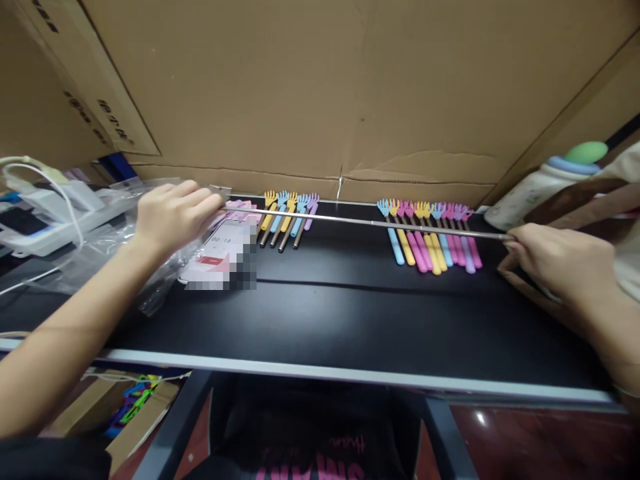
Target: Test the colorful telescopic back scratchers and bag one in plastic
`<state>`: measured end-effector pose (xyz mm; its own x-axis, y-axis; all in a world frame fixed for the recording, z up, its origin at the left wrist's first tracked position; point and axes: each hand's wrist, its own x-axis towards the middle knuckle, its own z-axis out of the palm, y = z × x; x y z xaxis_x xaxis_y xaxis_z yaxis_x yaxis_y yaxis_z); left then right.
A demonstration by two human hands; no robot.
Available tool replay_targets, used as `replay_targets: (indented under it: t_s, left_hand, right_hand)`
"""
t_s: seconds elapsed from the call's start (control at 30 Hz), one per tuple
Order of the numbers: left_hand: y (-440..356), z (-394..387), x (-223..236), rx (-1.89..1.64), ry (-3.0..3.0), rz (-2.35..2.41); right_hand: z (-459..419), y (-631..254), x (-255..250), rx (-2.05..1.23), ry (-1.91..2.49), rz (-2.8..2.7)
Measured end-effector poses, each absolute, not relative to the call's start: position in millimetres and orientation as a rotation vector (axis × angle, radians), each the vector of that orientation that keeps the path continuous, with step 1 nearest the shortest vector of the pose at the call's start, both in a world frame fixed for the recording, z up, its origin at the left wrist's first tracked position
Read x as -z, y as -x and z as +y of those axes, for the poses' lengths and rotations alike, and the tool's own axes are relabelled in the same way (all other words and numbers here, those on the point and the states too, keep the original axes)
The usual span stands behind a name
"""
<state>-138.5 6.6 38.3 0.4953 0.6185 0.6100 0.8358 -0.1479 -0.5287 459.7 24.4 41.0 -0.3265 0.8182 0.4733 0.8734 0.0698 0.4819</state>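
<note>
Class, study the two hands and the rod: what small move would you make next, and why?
Probably ease the left hand toward the right hand, sliding the metal rod shorter. It spans both fists, with visible joints suggesting telescoping sections, while the claw-ended sticks on the table show only short metal shafts.

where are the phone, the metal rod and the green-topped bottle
phone (pixel 218 249), head view, on its lit screen
metal rod (pixel 345 220), head view, on its shaft near mid-length
green-topped bottle (pixel 529 193), head view, on its pale body
</note>
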Motion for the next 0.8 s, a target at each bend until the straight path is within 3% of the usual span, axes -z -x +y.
replay_targets:
  t_s: [0.17,0.33,0.47,0.63,0.8]
  left_hand:
    - [111,17,-31,0.435,1.969,-1.08]
    - [20,1,-33,0.557,2.135,-0.897]
    - [-23,-12,-42,0.583,2.112,-0.87]
    - [12,-5,-41,0.526,2.073,-0.836]
    - [105,8,-42,0.422,1.901,-0.962]
  right_hand:
    - [15,-418,-41,1.161,1.494,-2.33]
    - [0,-310,-42,1.115,1.149,-2.475]
    - [-8,-255,-47,1.086,1.143,-2.436]
    - [-3,-280,-52,1.11,1.101,-2.455]
    - [14,-378,-53,1.125,1.484,-2.322]
